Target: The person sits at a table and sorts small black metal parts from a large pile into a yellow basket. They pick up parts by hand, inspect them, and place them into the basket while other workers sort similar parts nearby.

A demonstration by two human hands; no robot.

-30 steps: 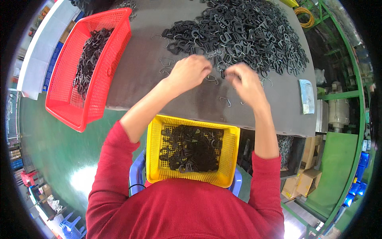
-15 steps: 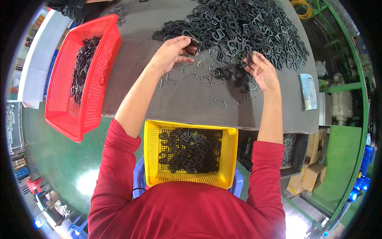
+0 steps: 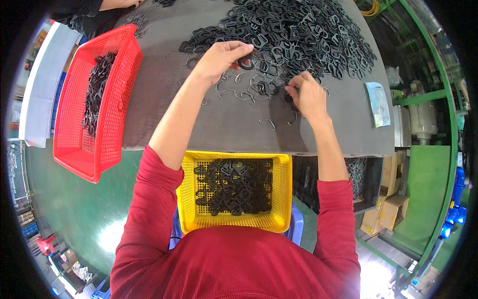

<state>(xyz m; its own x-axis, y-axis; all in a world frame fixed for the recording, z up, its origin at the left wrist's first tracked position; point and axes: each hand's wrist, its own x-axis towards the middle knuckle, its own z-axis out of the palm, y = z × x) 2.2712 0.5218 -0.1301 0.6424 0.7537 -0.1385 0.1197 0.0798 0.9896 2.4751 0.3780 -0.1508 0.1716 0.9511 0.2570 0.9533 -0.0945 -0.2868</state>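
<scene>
A big heap of black plastic buckle parts covers the far half of the grey table. My left hand pinches one black buckle at the heap's near edge. My right hand rests on the table with fingers curled on a small part; what it grips is hidden. Several bent metal wire clips lie scattered between the two hands. A yellow basket on my lap holds several black buckles.
A red basket with black parts stands at the table's left edge. A small blue-white packet lies at the right edge. Another person's arm shows at the far left. Green frame and cardboard boxes stand at the right.
Both hands have reached farther out to the heap's edge. My left hand has taken hold of a black buckle; my right hand has come down onto the loose parts.
</scene>
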